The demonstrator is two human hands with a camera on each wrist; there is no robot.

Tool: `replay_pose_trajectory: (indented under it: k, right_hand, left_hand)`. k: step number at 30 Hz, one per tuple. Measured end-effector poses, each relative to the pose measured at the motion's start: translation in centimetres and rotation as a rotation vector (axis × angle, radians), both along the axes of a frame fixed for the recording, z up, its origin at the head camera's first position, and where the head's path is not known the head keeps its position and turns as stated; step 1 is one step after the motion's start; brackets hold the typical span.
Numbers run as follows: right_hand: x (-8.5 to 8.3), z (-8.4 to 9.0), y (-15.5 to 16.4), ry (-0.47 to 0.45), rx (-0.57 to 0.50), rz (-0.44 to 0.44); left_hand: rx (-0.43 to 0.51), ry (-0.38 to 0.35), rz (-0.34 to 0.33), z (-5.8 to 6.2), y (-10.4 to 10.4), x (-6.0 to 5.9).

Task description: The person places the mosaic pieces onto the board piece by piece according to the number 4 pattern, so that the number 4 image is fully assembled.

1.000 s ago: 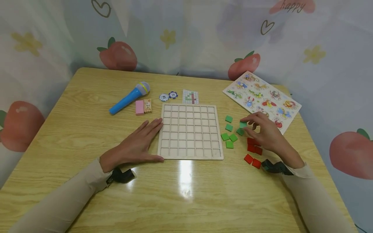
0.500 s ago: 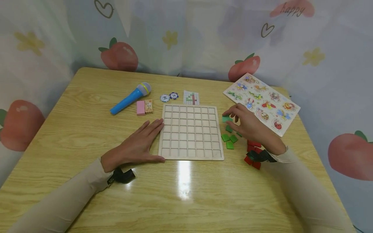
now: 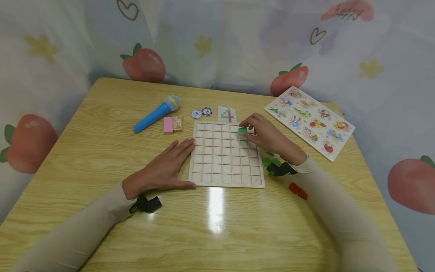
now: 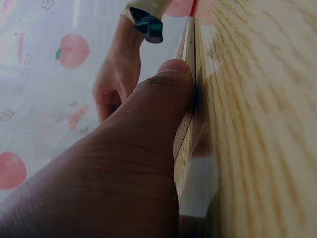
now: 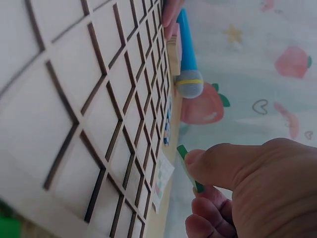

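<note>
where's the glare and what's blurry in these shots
Head view: white glare streak on the glossy wooden table below the wooden grid board. Left wrist view: left hand fills the frame, dark and soft. Right wrist view: near grid cells blurred, small green square tile fairly sharp.

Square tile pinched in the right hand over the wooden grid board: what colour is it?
Green; the square tile shows best in the head view.

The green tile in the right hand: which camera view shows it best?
The right wrist view: the green tile shows edge-on, pinched in the right hand. The head view shows it small above the grid board. The left wrist view does not show it.
</note>
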State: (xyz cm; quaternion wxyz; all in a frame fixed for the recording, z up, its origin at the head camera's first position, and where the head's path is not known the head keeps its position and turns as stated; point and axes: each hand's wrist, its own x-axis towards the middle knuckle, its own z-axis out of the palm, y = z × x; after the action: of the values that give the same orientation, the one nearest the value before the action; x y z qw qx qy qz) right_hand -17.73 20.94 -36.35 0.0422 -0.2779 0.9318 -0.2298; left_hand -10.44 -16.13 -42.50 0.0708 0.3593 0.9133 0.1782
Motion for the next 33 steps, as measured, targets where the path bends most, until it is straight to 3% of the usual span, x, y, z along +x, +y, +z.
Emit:
replay_pose_trajectory:
  k: [6,18,26,33]
  right_hand:
    - [-1.9,-0.5,-1.3,-0.048,0.028,0.025]
    - [-3.9,-1.3,-2.4,-0.079,0.023,0.027]
    - [-3.9,-1.2,-2.6,-0.087,0.037,0.012]
    - [-3.3,-0.9,-2.0,-0.033,0.051,0.028]
  left_hand:
    - [-0.009,0.004,0.001,-0.1,0.0,-0.1]
    - [-0.026,0.003,0.001,0.2,0.0,0.0]
    - [-0.032,0.005,0.000,0.4,0.1,0.1]
    - [-0.040,0.010,0.001,0.3,0.2,0.2]
